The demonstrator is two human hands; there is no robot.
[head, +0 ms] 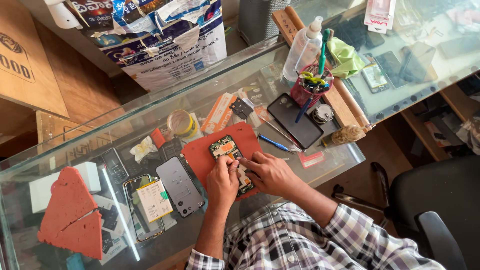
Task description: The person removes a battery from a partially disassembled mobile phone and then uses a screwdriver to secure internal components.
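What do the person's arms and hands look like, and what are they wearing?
Both hands, the left hand and the right hand, are bare, with no gloves, rings or watch in view. The forearms are bare too. The checked shirt, in white, purple and dark lines, has its sleeves rolled up.

Opened phone (231,159) on mat (200,157) (mid-counter), back cover (180,186) left, screwdriver (273,143) right

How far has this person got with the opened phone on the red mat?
Done: the grey back cover is off and lies on the glass counter, beside a phone frame with a white battery. In hand: the left hand and right hand both press on the opened phone with its green circuit board on the red mat. Left: the cover is not yet back on.
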